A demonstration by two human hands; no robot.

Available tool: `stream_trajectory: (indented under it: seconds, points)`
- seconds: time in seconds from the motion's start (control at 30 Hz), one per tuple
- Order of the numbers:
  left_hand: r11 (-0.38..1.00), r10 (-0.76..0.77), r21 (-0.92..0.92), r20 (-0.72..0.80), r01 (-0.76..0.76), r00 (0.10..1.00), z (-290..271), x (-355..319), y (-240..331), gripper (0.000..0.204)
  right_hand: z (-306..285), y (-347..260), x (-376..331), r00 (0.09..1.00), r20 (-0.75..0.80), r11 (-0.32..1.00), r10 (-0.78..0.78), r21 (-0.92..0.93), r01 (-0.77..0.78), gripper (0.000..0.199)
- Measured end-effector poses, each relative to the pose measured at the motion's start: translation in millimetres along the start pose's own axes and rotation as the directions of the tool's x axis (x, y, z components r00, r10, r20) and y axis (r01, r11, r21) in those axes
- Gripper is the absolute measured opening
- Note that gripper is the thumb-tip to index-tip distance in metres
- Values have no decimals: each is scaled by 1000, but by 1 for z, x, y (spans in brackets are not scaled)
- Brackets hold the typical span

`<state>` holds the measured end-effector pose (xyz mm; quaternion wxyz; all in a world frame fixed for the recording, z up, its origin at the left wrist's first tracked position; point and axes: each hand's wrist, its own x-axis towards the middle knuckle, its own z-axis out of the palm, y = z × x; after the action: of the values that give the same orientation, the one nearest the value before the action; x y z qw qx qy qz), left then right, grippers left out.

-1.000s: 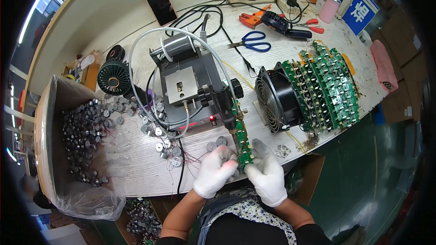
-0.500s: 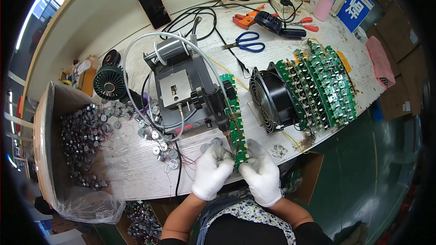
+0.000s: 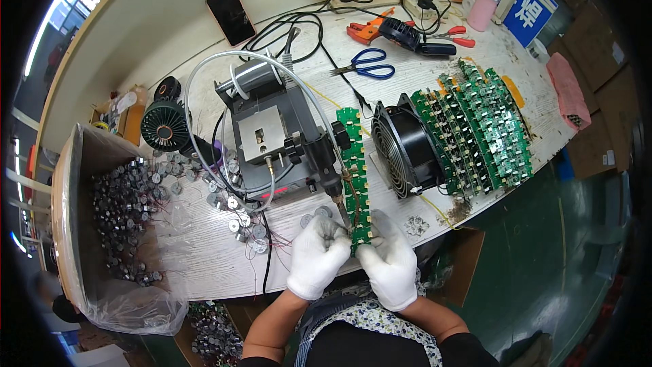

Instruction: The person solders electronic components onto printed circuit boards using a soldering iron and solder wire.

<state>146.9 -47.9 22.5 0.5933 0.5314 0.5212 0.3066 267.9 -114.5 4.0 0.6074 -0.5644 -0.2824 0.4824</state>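
Both hands wear white fabric gloves: left hand [image 3: 317,257], right hand [image 3: 392,261]. The forearms are bare below them. A floral-patterned apron bib lies over a dark short-sleeved top.

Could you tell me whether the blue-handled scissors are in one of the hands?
No, the scissors lie on the table far from both hands, which hold a green circuit board strip.

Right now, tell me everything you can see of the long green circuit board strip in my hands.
The green circuit board strip is a long, narrow panel of repeated small boards with pale connectors and dark components along it. It runs from the gloved hands away toward the scissors, between the grey soldering machine and the black fan. Its near end is pinched between the left hand and right hand. The machine's tip appears to meet it near that end, where thin wires cross it.
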Motion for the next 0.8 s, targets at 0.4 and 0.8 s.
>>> stream_trajectory:
  seconds: [0.4,0.8]
  points:
    - [998,-57,-15,35,57,998,-2,0,-16,13,1,-4,-2,996,36,990,80,113,-83,59]
    - [767,545,397,11,-504,839,-32,-37,2,21,-23,-1,-8,995,92,951,-28,-305,55,21]
